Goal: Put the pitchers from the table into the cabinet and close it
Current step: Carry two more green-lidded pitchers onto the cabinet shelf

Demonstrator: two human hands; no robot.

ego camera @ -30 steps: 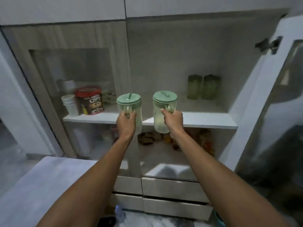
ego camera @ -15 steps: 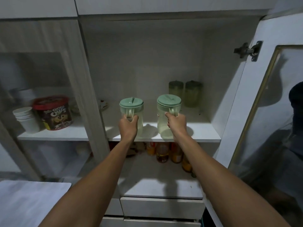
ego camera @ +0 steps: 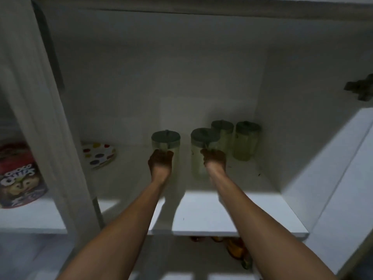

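Both my arms reach deep into the open cabinet. My left hand (ego camera: 160, 162) grips the handle of a clear pitcher with a green lid (ego camera: 166, 139), low over the white shelf (ego camera: 212, 215). My right hand (ego camera: 214, 160) grips the handle of a second green-lidded pitcher (ego camera: 203, 138) beside it. Whether their bases touch the shelf is hidden in the dark. Two more pitchers of the same kind (ego camera: 222, 126) (ego camera: 246, 140) stand at the back right, just behind the right-hand one.
A plate with coloured dots (ego camera: 100, 154) lies at the shelf's back left. A cereal tub (ego camera: 19, 176) sits behind the closed left door's frame (ego camera: 50, 126). The open right door (ego camera: 347, 178) and its hinge (ego camera: 361, 89) are at right. Bottles (ego camera: 236, 249) stand on the shelf below.
Both hands have pushed the two pitchers from the shelf's front edge deep inside, towards the back. My view has moved closer and higher.
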